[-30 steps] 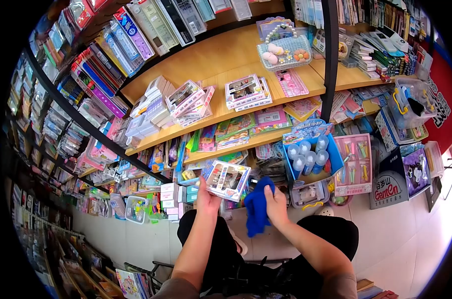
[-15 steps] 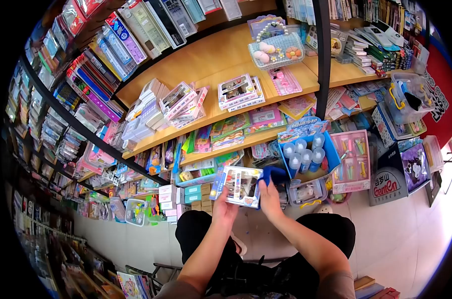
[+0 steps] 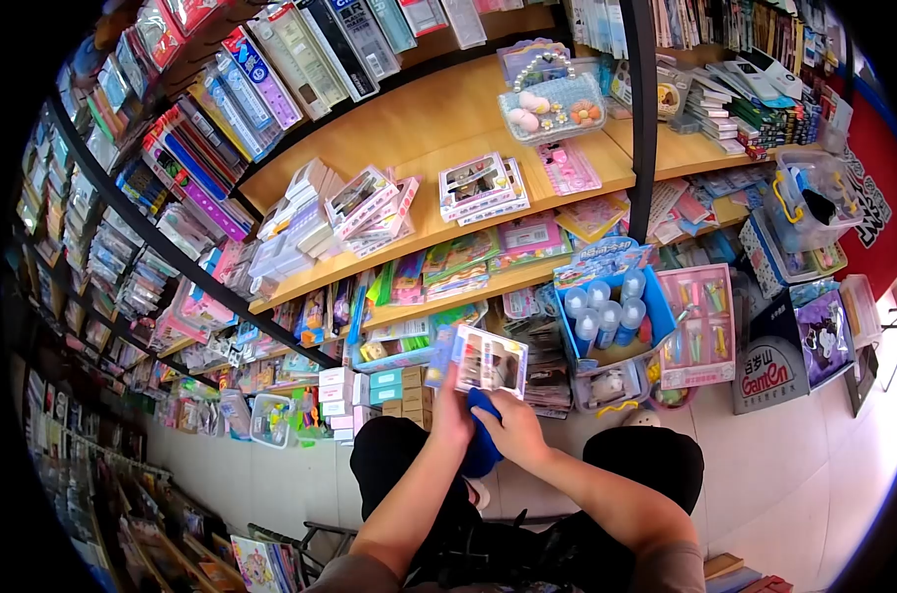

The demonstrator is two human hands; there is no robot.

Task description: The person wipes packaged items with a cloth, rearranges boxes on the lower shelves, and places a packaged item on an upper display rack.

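A small windowed box (image 3: 492,362) is tilted up in front of the lower shelf, held at its left side by my left hand (image 3: 452,415). Through its clear window, dark and light items show, too small to make out. My right hand (image 3: 512,425) is closed on a blue cloth (image 3: 482,443), which lies against the lower edge of the box and hangs below it. Both hands are close together over my lap. Similar boxes (image 3: 482,188) are stacked on the wooden shelf above.
The wooden shelf (image 3: 419,163) also bears leaning boxes (image 3: 364,203) and a light-blue beaded bag (image 3: 552,111). A blue carton of bottles (image 3: 614,318) and a pink boxed set (image 3: 698,326) stand at the right. Small cartons (image 3: 337,393) stand at the left. A black post (image 3: 639,128) rises beside the bag.
The box has moved right and been tilted. The blue cloth has come from the right of the box, past its right edge, to its lower edge, and my hands are now closer together.
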